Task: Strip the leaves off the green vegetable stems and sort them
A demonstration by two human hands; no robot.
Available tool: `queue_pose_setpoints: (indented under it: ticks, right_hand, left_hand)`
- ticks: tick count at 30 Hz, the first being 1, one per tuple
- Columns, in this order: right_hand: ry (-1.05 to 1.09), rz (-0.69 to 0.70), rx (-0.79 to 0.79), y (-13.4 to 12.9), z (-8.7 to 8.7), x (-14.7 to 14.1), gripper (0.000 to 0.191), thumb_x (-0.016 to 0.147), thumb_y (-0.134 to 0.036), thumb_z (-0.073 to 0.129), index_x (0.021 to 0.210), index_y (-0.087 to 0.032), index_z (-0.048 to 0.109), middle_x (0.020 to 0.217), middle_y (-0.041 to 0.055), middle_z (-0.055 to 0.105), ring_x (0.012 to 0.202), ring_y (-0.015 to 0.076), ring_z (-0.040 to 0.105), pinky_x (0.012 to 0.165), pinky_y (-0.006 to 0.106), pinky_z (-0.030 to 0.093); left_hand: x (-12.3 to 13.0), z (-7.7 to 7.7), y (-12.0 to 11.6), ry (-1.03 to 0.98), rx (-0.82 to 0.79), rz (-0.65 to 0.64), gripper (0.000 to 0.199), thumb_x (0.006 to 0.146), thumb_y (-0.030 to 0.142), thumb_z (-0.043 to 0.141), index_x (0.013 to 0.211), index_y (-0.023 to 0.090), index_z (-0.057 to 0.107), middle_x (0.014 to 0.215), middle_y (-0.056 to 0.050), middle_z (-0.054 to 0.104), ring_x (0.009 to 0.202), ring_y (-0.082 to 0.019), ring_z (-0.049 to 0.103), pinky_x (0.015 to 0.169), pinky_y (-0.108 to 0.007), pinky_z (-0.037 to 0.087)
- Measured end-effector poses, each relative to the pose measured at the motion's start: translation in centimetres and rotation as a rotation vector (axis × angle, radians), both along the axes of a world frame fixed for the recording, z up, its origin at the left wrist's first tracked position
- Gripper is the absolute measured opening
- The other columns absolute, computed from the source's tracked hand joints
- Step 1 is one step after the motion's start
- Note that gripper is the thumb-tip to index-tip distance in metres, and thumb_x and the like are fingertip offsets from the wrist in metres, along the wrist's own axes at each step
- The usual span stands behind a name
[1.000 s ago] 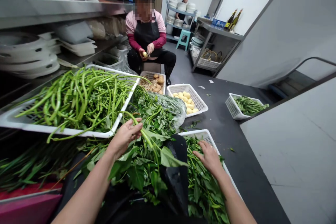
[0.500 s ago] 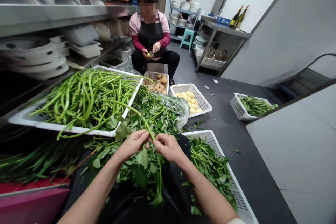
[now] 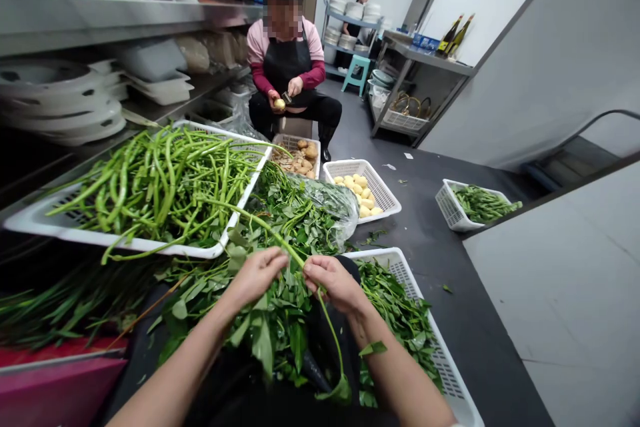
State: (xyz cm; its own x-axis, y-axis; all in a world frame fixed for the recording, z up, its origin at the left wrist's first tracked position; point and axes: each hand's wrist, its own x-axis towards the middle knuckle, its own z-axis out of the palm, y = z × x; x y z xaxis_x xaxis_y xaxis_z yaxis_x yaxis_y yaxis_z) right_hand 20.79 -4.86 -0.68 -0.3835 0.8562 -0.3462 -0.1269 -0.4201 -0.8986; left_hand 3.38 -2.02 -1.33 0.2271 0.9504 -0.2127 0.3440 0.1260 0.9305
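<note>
Between the finger and thumb of my right hand (image 3: 334, 282) is a long green leafy stalk (image 3: 265, 222). One end reaches up and left towards the stripped stalks, and a thinner part with a leaf hangs below the hand. My left hand (image 3: 259, 273) is just left of it, fingers curled in a pinch, apart from the right hand; what the fingertips hold, if anything, is hidden. Loose leafy greens (image 3: 270, 330) lie under both hands, across my lap. Ahead to the left, a white basket (image 3: 200, 250) is heaped with bare green stalks (image 3: 165, 180).
A white basket (image 3: 445, 347) of leaves stands at my right. Beyond are a bag of greens (image 3: 325, 203), a basket of peeled potatoes (image 3: 387, 197) and unpeeled potatoes (image 3: 303, 163). A person (image 3: 287, 60) sits peeling a potato. Shelves (image 3: 150, 23) run along the left.
My right hand has shifted slightly right with the stalk, and my left hand has come away from it. The hanging end now swings lower right. The seated person's hands have moved slightly.
</note>
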Motion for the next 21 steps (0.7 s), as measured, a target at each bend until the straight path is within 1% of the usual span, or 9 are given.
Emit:
queue_pose_setpoints:
  ticks: [2, 3, 5, 7, 9, 12, 16, 18, 21]
  right_hand:
    - [0.047, -0.014, -0.020, 0.0, -0.1, 0.2, 0.037, 0.065, -0.047, 0.066, 0.060, -0.018, 0.045, 0.043, -0.0093, 0.044, 0.031, 0.0019, 0.026, 0.032, 0.017, 0.016]
    - [0.069, -0.037, -0.030, 0.0, -0.2, 0.2, 0.036, 0.064, -0.047, 0.067, 0.060, -0.018, 0.045, 0.044, -0.0094, 0.043, 0.031, 0.0019, 0.026, 0.032, 0.017, 0.016]
    - [0.085, -0.109, -0.035, 0.1, -0.5, -0.3, 0.035, 0.064, -0.046, 0.066, 0.061, -0.018, 0.044, 0.046, -0.0091, 0.043, 0.033, 0.0019, 0.027, 0.032, 0.017, 0.015]
    - [0.065, -0.172, -0.019, 0.2, -0.9, -1.0, 0.033, 0.066, -0.045, 0.063, 0.062, -0.018, 0.043, 0.048, -0.0083, 0.044, 0.035, 0.0029, 0.030, 0.034, 0.017, 0.016]
    - [0.012, -0.212, 0.022, 0.2, -1.3, -1.7, 0.031, 0.068, -0.045, 0.059, 0.064, -0.019, 0.043, 0.049, -0.0080, 0.043, 0.038, 0.0044, 0.033, 0.036, 0.017, 0.019]
    - [-0.181, -0.218, 0.167, 0.1, -1.7, -2.1, 0.027, 0.072, -0.042, 0.054, 0.064, -0.019, 0.042, 0.049, -0.0085, 0.039, 0.042, 0.0057, 0.032, 0.040, 0.018, 0.023]
    - [-0.504, -0.202, 0.391, 0.0, -1.9, -2.2, 0.023, 0.075, -0.035, 0.048, 0.060, -0.019, 0.041, 0.052, -0.0067, 0.038, 0.051, 0.0081, 0.034, 0.048, 0.020, 0.027]
    - [-0.594, -0.247, 0.442, 0.1, -2.0, -2.4, 0.022, 0.076, -0.033, 0.045, 0.059, -0.020, 0.040, 0.054, -0.0062, 0.038, 0.053, 0.0087, 0.036, 0.051, 0.021, 0.027]
    - [-0.598, -0.269, 0.431, 0.2, -2.2, -2.7, 0.022, 0.076, -0.032, 0.045, 0.059, -0.020, 0.037, 0.052, -0.0067, 0.037, 0.051, 0.0087, 0.035, 0.050, 0.020, 0.027]
  left_hand:
    - [-0.5, 0.1, 0.2, 0.180, 0.116, 0.153, 0.028, 0.067, 0.042, 0.055, 0.049, 0.021, 0.048, 0.049, 0.002, 0.048, 0.054, -0.016, 0.044, 0.052, -0.024, 0.031]
    - [-0.6, 0.3, 0.1, 0.227, 0.113, 0.146, 0.026, 0.066, 0.042, 0.055, 0.051, 0.021, 0.051, 0.052, 0.001, 0.051, 0.056, -0.017, 0.047, 0.054, -0.024, 0.032]
    - [-0.2, 0.7, -0.8, 0.187, 0.027, -0.029, 0.024, 0.067, 0.044, 0.055, 0.059, 0.021, 0.057, 0.060, 0.000, 0.057, 0.060, -0.018, 0.049, 0.056, -0.025, 0.034]
    - [0.9, 1.2, -2.2, 0.063, -0.055, -0.211, 0.025, 0.069, 0.044, 0.055, 0.064, 0.020, 0.056, 0.062, 0.002, 0.055, 0.058, -0.016, 0.047, 0.055, -0.024, 0.034]
    - [1.8, 1.4, -3.5, -0.021, -0.074, -0.259, 0.026, 0.070, 0.044, 0.052, 0.061, 0.020, 0.049, 0.057, 0.003, 0.048, 0.055, -0.014, 0.041, 0.052, -0.024, 0.032]
    - [2.4, 1.0, -4.6, -0.001, -0.009, -0.209, 0.028, 0.073, 0.042, 0.045, 0.057, 0.020, 0.040, 0.055, 0.004, 0.041, 0.054, -0.012, 0.037, 0.052, -0.024, 0.029]
    - [2.7, -0.2, -4.8, 0.163, 0.141, -0.103, 0.025, 0.074, 0.036, 0.039, 0.055, 0.020, 0.038, 0.053, 0.004, 0.038, 0.053, -0.011, 0.035, 0.052, -0.024, 0.026]
    - [2.8, -0.8, -4.4, 0.227, 0.198, -0.040, 0.025, 0.074, 0.034, 0.037, 0.054, 0.020, 0.035, 0.052, 0.004, 0.037, 0.052, -0.011, 0.035, 0.052, -0.024, 0.025]
    - [1.8, -1.3, -3.1, 0.298, 0.237, 0.068, 0.027, 0.075, 0.035, 0.034, 0.052, 0.020, 0.033, 0.050, 0.005, 0.035, 0.051, -0.011, 0.036, 0.052, -0.023, 0.025]
